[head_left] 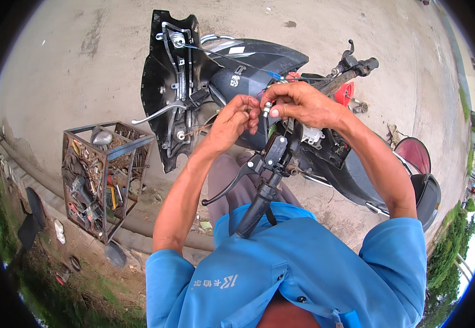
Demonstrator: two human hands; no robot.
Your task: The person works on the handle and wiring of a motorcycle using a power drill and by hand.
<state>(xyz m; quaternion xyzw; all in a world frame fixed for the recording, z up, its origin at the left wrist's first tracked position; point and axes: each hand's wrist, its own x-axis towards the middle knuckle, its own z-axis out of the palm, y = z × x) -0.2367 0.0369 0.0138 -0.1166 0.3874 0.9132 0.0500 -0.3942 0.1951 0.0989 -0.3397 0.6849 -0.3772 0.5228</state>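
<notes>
My right hand (299, 108) pinches a small silver cylindrical fitting (267, 108) over the handlebar area of a dark scooter (235, 76). Just left of it, my left hand (236, 117) has its fingers curled and pressed together near the fitting; what they hold is too small to make out. Below my hands are a black brake lever assembly (274, 150) and a rubber grip (256, 210). A removed black front panel (158, 93) with silver trim stands upright at the left, with cables running from it toward my hands. A red plastic part (345, 94) sits behind my right wrist.
A rusty metal-frame cart (128, 146) full of tools stands at the left on the concrete (79, 65), beside a curb and dirt strip. The scooter's body (341, 177) and rear box (428, 199) extend to the right, with hedges (442, 273) beyond.
</notes>
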